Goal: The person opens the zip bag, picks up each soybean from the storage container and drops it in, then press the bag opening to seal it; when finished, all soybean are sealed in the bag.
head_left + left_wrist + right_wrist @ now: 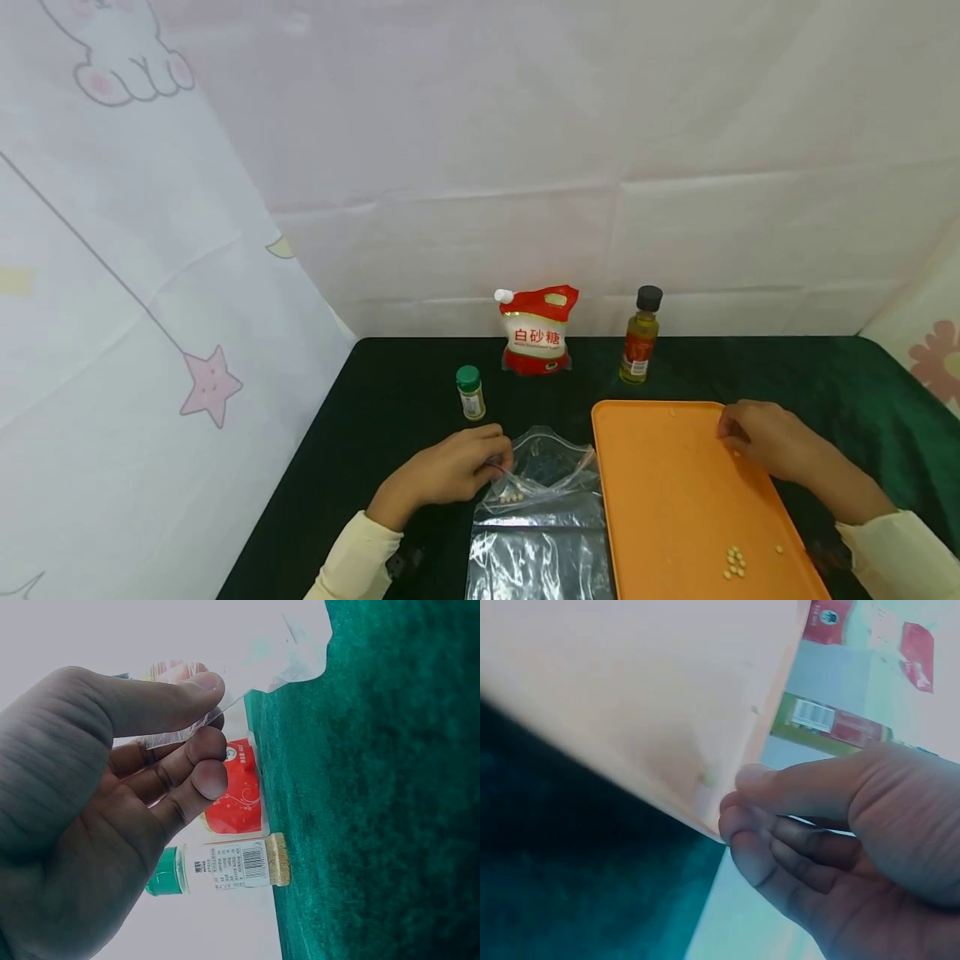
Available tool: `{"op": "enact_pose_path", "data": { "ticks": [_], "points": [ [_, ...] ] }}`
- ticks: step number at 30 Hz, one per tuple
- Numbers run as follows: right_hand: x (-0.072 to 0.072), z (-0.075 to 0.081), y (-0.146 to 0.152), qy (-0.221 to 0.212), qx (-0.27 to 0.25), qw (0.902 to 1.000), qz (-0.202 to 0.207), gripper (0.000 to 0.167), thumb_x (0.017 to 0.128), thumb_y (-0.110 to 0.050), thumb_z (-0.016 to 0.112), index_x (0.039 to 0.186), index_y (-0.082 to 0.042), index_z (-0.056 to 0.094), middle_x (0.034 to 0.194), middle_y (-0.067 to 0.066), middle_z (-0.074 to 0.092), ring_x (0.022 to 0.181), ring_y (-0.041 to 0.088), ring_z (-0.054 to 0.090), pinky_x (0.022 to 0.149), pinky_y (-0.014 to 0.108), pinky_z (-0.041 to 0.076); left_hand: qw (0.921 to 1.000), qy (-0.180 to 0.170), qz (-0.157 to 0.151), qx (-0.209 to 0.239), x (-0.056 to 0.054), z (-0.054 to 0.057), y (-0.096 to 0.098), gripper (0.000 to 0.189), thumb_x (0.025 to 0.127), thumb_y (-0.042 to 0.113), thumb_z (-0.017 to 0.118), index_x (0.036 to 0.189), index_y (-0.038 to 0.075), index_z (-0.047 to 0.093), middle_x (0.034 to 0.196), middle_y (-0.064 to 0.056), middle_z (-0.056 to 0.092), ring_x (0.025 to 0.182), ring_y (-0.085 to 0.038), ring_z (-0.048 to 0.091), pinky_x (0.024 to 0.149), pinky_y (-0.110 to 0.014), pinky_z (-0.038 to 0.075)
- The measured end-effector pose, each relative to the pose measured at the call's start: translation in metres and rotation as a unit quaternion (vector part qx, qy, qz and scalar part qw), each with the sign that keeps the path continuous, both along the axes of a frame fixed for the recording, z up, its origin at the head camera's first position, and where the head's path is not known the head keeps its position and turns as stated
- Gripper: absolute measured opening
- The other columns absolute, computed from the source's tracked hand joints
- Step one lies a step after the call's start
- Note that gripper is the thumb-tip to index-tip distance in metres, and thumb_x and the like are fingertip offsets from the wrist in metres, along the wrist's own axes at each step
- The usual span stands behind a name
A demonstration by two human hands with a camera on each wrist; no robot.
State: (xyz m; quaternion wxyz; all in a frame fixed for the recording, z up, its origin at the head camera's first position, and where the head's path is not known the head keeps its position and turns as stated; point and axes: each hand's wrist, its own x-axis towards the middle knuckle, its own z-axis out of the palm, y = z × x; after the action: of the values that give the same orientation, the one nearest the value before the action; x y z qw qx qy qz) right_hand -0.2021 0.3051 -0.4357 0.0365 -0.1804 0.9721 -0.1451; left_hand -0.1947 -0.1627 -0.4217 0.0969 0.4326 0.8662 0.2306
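Observation:
My left hand (pixel 450 468) pinches the edge of a clear zip bag (pixel 547 463) between thumb and fingers; the left wrist view shows the thin plastic (pixel 289 649) between them. The bag's mouth stands partly spread, with a few pale yellow beans (pixel 512 497) inside. My right hand (pixel 776 442) grips the far right corner of an orange tray (pixel 667 483), its thumb on the rim in the right wrist view. Several beans (pixel 735 563) lie in a cluster near the tray's front, and a single bean (pixel 779 549) sits right of them.
A green-capped shaker jar (pixel 471 393) stands beyond my left hand. Farther back are a red and white sugar pouch (pixel 536 333) and a black-capped oil bottle (pixel 640 337). The dark green tablecloth (pixel 405 392) ends at a pale hanging cloth (pixel 450 167).

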Motion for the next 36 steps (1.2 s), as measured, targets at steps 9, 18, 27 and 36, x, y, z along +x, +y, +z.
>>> {"op": "enact_pose_path", "data": {
  "ticks": [9,18,27,36],
  "points": [
    [0.011,-0.002,0.003,-0.014,-0.001,0.9994,0.032,0.02,0.088,0.004,0.068,0.083,-0.014,0.06,0.078,-0.004,0.05,0.065,0.01,0.045,0.055,0.025,0.042,1.0,0.008,-0.002,-0.003,0.0,0.001,0.001,0.013,0.096,0.007,0.067,0.102,0.018,0.063,0.1,0.008,0.055,0.084,0.0,0.053,0.073,-0.016,0.049],
    [0.008,0.001,-0.006,0.028,-0.011,0.9995,0.008,0.011,0.091,-0.005,0.07,0.085,-0.012,0.066,0.077,-0.006,0.056,0.065,0.009,0.049,0.055,0.025,0.044,0.9999,0.011,-0.004,0.004,0.001,0.003,0.002,0.013,0.096,0.006,0.067,0.102,0.016,0.063,0.1,0.006,0.056,0.083,0.0,0.053,0.073,-0.015,0.049],
    [0.014,0.016,-0.03,-0.132,-0.406,0.9041,-0.003,0.028,0.101,-0.025,0.062,0.116,-0.002,0.065,0.106,0.015,0.066,0.093,0.026,0.064,0.084,0.033,0.055,0.9998,0.015,-0.009,0.005,0.001,0.001,0.002,0.013,0.096,0.006,0.067,0.103,0.017,0.063,0.1,0.007,0.055,0.083,0.001,0.052,0.073,-0.014,0.048],
    [0.02,0.019,-0.067,-0.167,-0.478,0.8611,0.048,0.022,0.102,-0.017,0.06,0.116,-0.001,0.064,0.109,0.016,0.064,0.096,0.029,0.063,0.088,0.037,0.055,0.9998,0.013,-0.011,0.004,0.0,-0.001,0.002,0.012,0.097,0.007,0.066,0.102,0.017,0.063,0.099,0.008,0.055,0.084,0.0,0.052,0.074,-0.015,0.048]
  ]
}}
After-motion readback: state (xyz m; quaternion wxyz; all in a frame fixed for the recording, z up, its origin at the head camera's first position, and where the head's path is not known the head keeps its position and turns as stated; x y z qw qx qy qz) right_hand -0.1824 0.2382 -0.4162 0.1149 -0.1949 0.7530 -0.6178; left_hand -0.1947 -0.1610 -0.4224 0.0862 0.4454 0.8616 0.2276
